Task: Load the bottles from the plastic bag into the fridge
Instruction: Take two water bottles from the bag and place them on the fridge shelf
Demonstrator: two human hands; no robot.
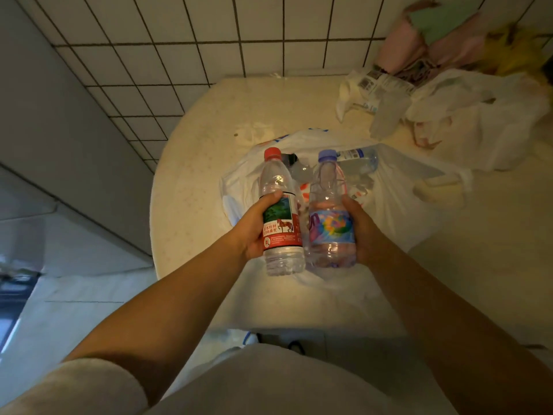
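The left hand (254, 229) is wrapped around a clear water bottle with a red cap (279, 217), fingers curled over its red and green label. The right hand (363, 232) grips a second clear bottle with a purple cap (329, 217), thumb pressed on its multicoloured label. The 2 bottles are held upright and side by side, nearly touching, above the near part of a white plastic bag (398, 193) that lies spread on a round cream table (191, 181).

Inside the bag, just beyond the purple cap, 1 more bottle (357, 158) lies on its side; only its far part shows, the rest being covered by the bottle in the right hand. Between the 2 caps a dark object and some crumpled clear plastic sit in the bag, too hidden to identify.

Beyond the bag, on the far right of the table, lies another white bag (478, 115) with a printed label (380, 82) beside it, its text unreadable. Behind that, pink, green and yellow shapes (443, 34) are blurred beyond telling. A small crumpled scrap (254, 131) rests on the table left of the bag's far edge. A white tiled wall (185, 40) rises behind the table, and a grey panel (59, 115) stands to the left of it, cut off by the frame.
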